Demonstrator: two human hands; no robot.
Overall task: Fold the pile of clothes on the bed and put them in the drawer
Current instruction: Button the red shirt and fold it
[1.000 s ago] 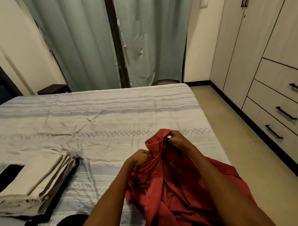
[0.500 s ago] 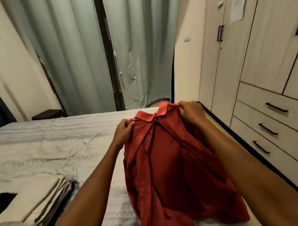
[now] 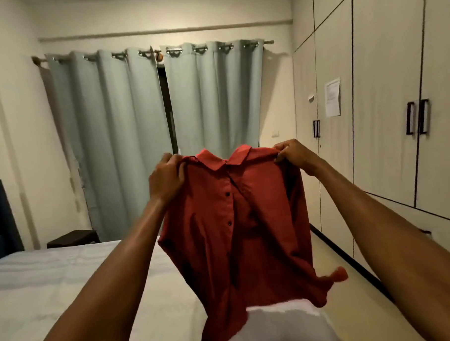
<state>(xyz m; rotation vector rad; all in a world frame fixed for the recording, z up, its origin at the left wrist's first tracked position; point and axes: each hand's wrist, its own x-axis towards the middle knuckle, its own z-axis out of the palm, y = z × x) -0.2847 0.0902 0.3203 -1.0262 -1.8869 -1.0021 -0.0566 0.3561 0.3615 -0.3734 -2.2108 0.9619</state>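
A red button-up shirt (image 3: 236, 221) hangs in the air in front of me, collar up and button row facing me. My left hand (image 3: 166, 176) grips its left shoulder and my right hand (image 3: 294, 153) pinches its right shoulder. The shirt's lower hem dangles above the right side of the bed (image 3: 69, 285). The folded pile of clothes is out of view, and only the top edge of a drawer front (image 3: 443, 228) shows at the right.
Grey curtains (image 3: 129, 138) cover the window behind the bed. A tall wardrobe (image 3: 386, 111) with black handles lines the right wall. A dark bedside table (image 3: 72, 237) and a dark headboard (image 3: 1, 218) stand at the left. Floor (image 3: 358, 301) runs between bed and wardrobe.
Both hands have lifted the red shirt off the bed and spread apart to its shoulders, so it now hangs open. My view has tilted upward, and the folded pile has left the frame.
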